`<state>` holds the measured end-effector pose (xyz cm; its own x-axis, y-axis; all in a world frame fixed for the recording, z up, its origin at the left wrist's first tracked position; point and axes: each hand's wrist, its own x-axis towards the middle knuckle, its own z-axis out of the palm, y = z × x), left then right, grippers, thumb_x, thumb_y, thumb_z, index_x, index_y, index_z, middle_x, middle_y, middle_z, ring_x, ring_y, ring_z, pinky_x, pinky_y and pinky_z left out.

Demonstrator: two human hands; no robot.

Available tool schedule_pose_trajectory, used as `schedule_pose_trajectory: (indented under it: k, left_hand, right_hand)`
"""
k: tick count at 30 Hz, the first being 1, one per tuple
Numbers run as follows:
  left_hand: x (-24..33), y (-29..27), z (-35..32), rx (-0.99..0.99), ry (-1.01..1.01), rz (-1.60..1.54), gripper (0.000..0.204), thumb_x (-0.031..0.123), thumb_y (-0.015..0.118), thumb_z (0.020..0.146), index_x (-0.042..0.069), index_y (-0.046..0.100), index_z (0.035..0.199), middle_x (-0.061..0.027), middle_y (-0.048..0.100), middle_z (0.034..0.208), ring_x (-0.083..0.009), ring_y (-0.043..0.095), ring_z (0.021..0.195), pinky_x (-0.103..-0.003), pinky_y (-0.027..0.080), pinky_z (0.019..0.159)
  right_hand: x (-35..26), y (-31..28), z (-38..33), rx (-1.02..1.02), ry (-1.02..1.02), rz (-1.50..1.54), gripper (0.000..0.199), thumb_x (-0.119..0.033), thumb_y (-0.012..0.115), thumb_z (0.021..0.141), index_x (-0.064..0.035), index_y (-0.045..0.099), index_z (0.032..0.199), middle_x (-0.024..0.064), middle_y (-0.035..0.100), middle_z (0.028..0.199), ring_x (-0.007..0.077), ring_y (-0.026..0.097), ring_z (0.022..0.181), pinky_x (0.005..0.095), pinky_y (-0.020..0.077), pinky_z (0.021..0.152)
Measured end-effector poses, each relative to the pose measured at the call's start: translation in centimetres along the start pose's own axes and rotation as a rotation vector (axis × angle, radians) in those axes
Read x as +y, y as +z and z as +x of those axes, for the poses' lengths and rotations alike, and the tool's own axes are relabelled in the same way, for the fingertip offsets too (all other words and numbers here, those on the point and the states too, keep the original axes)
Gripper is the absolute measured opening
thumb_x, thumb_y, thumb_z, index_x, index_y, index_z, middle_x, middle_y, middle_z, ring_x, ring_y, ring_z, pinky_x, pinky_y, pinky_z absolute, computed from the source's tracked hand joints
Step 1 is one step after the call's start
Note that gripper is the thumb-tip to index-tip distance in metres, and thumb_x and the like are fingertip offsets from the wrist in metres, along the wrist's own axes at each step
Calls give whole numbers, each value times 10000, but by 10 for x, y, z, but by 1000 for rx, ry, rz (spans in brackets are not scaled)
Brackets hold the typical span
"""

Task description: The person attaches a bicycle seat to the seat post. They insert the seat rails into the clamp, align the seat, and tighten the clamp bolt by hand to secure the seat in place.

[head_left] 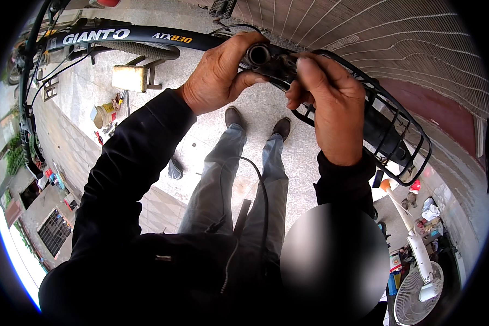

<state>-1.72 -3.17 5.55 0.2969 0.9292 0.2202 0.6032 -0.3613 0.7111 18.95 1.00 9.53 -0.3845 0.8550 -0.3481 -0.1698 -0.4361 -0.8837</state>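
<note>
We find our left hand (pixel 220 76) clasped round the open seat tube (pixel 259 55) and right hand (pixel 326 103) pinching the rear rack (pixel 388 130); we judge fingers may get nipped if the frame (pixel 146 37) shifts.

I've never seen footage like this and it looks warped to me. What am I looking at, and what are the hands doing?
This is one picture from a wide fisheye camera worn on a person's head, looking down, so straight edges bend. The left hand and right hand are the person's own, in black sleeves. Both grip the open seat tube of a black bicycle frame, beside a black wire rack. Below are the person's legs and shoes on a concrete floor. A small stool stands at upper left and a white fan at lower right.
</note>
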Motion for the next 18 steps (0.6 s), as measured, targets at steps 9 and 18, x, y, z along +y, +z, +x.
schedule_pose_trajectory:
  k: [9, 18]
  left_hand:
    - [0, -1, -1, 8, 0, 17, 628, 266, 685, 835, 7, 364, 1308, -190, 553, 1205, -339, 585, 1106, -366, 461, 936]
    - [4, 0, 4, 74, 62, 31, 555, 244, 700, 821, 49, 388, 1236, -166, 572, 1053, -350, 634, 953, -384, 545, 762]
  right_hand:
    - [-3, 6, -1, 44, 28, -35, 211, -173, 675, 888, 25, 679, 961, 21, 621, 676, 56, 557, 558, 190, 458, 498]
    - [1, 11, -2, 49, -81, -201, 189, -153, 706, 860, 1, 696, 970, -2, 601, 676, 40, 538, 567, 177, 438, 509]
